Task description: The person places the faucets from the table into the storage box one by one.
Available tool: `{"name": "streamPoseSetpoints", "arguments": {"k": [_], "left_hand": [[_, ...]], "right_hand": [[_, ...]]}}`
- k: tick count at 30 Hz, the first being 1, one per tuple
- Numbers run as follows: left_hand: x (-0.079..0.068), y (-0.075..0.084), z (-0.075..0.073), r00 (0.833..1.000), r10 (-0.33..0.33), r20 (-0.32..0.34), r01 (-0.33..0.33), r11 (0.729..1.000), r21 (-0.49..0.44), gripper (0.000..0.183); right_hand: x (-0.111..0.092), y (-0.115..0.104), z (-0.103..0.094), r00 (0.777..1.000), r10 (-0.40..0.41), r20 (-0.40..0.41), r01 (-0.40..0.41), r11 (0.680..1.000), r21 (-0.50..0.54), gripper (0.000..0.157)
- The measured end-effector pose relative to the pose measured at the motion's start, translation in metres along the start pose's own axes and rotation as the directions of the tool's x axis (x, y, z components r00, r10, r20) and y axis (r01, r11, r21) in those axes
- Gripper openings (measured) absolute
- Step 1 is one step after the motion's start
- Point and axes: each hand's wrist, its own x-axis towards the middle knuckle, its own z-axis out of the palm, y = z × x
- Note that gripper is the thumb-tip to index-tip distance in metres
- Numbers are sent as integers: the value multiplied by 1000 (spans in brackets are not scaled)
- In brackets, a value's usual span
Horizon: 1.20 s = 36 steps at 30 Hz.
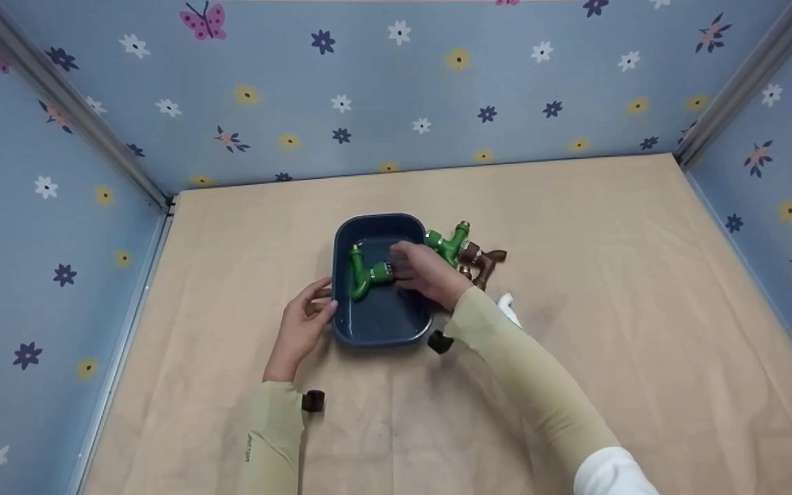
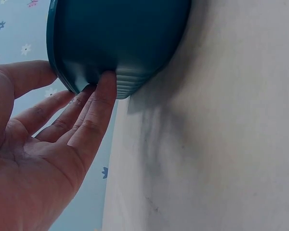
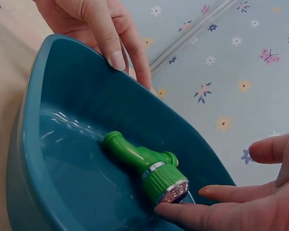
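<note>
A dark blue-green plastic tub (image 1: 382,320) stands in the middle of the table. One green tap (image 1: 363,280) lies in it, its ribbed collar toward my right hand (image 1: 425,273). In the right wrist view, the right hand's fingers are extended over the tub, palm facing the tap (image 3: 135,159); a fingertip is at the collar's end, touching or very close. My left hand (image 1: 302,325) holds the tub's left side. Its thumb rests on the rim, and its fingers lie against the outer wall (image 2: 120,38).
Right of the tub lie another green tap (image 1: 452,246), a brown tap (image 1: 485,265) and a partly hidden white tap (image 1: 508,307). Tan cloth (image 1: 630,289) covers the table. Flower-patterned panels (image 1: 396,82) enclose the back and sides.
</note>
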Motion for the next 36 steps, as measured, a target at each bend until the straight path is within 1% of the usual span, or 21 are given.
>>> {"name": "streamPoseSetpoints", "arguments": {"k": [4,7,10,13,17,21,26,33,36], "left_hand": [[0,-1,1,1000,6,0,-6,1000,4,47],[0,-1,1,1000,8,-5,-8,1000,9,47],[0,-1,1,1000,0,-7,0,1000,4,47],[0,-2,1,1000,-7,-8,7,1000,0,46],[0,-3,1,1000,10,-5,-10,1000,9,46],[0,-3,1,1000,27,-1,-27,999,17,46],[0,-3,1,1000,29,-3,-29,999,19,46],[0,-4,1,999,33,-2,-33,999,4,46],[0,-5,1,999,38,-2,-38,999,-8,46]], "right_hand": [[-5,-2,-3,1000,-5,3,5,1000,18,48],[-11,-3,-6,1000,-13,8,13,998,66,43],[-16,-4,-12,999,-27,30,23,993,115,40],[-22,-6,-18,996,-47,70,37,990,138,41],[-32,-9,-23,989,-85,120,67,987,146,43],[-39,-11,-29,982,-117,146,92,982,166,44],[-48,-12,-34,980,-129,152,101,979,176,48],[-60,-14,-42,977,-149,154,124,978,166,44],[-66,-14,-48,975,-156,161,129,978,164,47]]}}
